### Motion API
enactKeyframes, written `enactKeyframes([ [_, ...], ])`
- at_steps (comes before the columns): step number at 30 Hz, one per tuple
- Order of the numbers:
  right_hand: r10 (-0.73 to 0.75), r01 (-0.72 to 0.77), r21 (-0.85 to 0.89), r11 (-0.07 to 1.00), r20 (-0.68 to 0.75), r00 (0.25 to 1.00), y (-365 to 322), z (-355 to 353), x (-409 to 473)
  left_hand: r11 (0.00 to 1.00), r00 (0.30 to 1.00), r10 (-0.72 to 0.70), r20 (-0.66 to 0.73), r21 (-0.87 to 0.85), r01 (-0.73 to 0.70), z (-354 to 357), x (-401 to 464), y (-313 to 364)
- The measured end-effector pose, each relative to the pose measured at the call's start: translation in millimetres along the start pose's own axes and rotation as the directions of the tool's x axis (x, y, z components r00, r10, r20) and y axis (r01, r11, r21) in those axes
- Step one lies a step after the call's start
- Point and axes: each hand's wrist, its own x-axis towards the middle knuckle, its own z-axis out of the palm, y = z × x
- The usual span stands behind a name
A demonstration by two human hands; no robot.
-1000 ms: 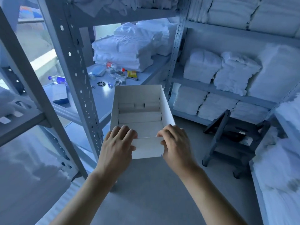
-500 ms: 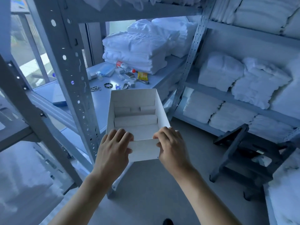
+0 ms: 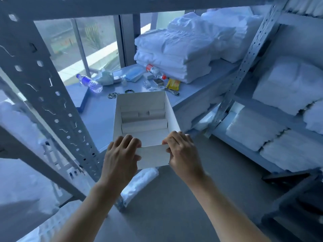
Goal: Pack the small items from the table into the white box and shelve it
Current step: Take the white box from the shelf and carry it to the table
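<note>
I hold an open white box (image 3: 172, 114) in the air by its near wall, my left hand (image 3: 120, 155) on the left corner and my right hand (image 3: 182, 152) on the right corner. Inside it are only white cardboard dividers. Its far end hangs over the grey table surface (image 3: 97, 116). Small items lie beyond the box: a bracelet (image 3: 129, 91), a chain (image 3: 112, 95), a yellow packet (image 3: 173, 84), a small dark box (image 3: 158, 81), a wristwatch (image 3: 174, 92), a red-capped bottle (image 3: 153, 70).
A folded white linen stack (image 3: 181, 49) sits at the table's back right. A plastic water bottle (image 3: 89, 82) and blue face masks (image 3: 132, 75) lie at the back. A perforated shelf post (image 3: 43, 88) stands left; towel shelves (image 3: 279, 109) fill the right. A wrapped bundle (image 3: 139, 182) lies below.
I have stepped closer to the table, carrying the box forward. Its far end now reaches over the table near the small items. Both hands keep the same grip.
</note>
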Motion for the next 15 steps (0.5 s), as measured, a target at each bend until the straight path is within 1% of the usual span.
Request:
enactKeyframes([
  [5, -0.092, 0.090, 0.073, 0.993, 0.025, 0.995, 31, 19, 20, 0.993, 0.995, -0.097, -0.007, 0.068, 0.097, 10, 10, 10],
  [8, -0.124, 0.119, 0.126, 0.985, 0.032, 0.992, 42, 33, 29, 0.982, 0.987, -0.158, -0.003, 0.101, 0.158, 14, 13, 12],
  [15, -0.205, 0.197, 0.191, 0.961, 0.023, 0.978, 61, 64, 58, 0.965, 0.973, -0.229, -0.024, 0.127, 0.230, 33, 26, -2],
])
